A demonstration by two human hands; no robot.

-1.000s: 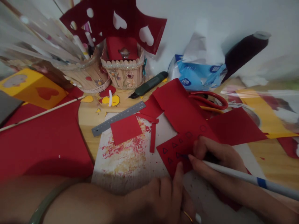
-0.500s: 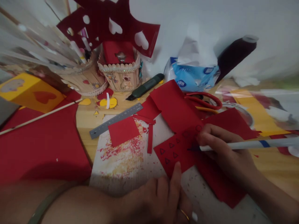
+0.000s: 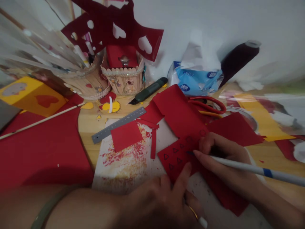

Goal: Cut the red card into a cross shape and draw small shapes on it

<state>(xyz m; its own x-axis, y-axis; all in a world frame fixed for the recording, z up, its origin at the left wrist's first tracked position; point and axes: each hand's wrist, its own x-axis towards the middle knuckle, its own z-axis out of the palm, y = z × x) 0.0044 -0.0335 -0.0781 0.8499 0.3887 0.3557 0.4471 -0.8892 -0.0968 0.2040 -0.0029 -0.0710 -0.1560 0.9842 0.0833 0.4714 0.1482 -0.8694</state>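
My right hand (image 3: 228, 162) is closed round a white marker pen (image 3: 240, 167) with a blue band. The pen's dark tip meets a small red paper (image 3: 176, 170), where several triangles and rounded outlines are drawn in dark lines. My left hand (image 3: 166, 197) rests at the paper's lower edge, its index finger stretched out and pressing on it. The other left fingers curl beneath, partly out of sight; one wears a gold ring. More red paper (image 3: 182, 111) lies behind the drawn piece, and another red sheet (image 3: 221, 194) is under my right hand.
A grey ruler (image 3: 119, 124), a red paper rectangle (image 3: 126, 136) and a green utility knife (image 3: 150, 90) lie to the left. Red-handled scissors (image 3: 209, 103) sit near a blue tissue pack (image 3: 195, 79). Stick-built holders (image 3: 124, 81) and a yellow box (image 3: 35, 97) stand behind.
The pen tip has shifted slightly left and up on the paper, and the pen's rear end has dropped. My left index finger has slid a little to the right.
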